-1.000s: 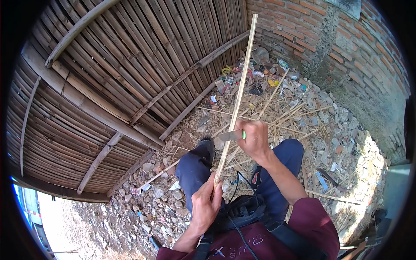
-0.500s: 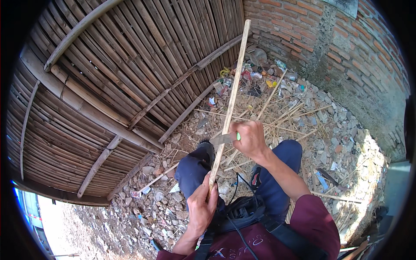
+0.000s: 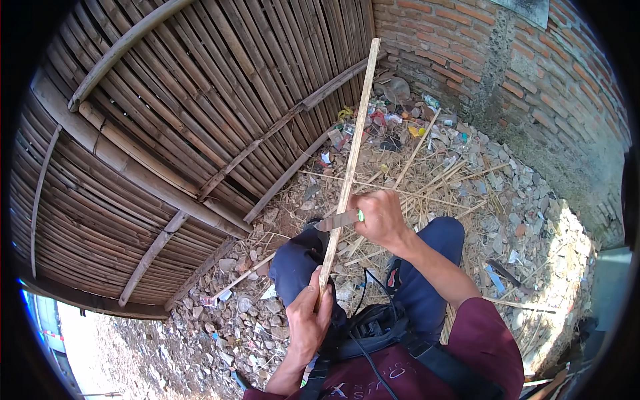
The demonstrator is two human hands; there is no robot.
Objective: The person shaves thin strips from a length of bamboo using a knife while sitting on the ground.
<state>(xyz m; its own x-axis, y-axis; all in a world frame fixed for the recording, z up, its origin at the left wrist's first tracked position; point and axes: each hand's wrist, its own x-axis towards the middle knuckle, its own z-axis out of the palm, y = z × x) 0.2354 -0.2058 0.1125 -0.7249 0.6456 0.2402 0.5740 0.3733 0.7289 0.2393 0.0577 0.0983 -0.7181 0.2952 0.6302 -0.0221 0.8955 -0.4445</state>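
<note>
A long, pale strip of split bamboo (image 3: 357,133) slants up and away in front of me. Its near end is gripped by my left hand (image 3: 309,320), the thumb lying along it between my knees. My right hand (image 3: 380,217) is closed around the green handle of a knife (image 3: 338,220). The broad metal blade lies across the strip, a short way beyond my left hand, and its tip sticks out past the left side. Most of the handle is hidden in my fist.
A bamboo-slat wall (image 3: 220,87) with pole rails rises at the left. A brick wall (image 3: 453,40) closes off the far right. Rubble (image 3: 260,313), thin bamboo strips and shavings (image 3: 427,183) cover the ground. Litter (image 3: 383,120) lies in the far corner. A black cord (image 3: 363,293) hangs near my lap.
The knife and my right hand have shifted slightly nearer and to the left along the strip. The strip's far end has dipped a little lower and leftward.
</note>
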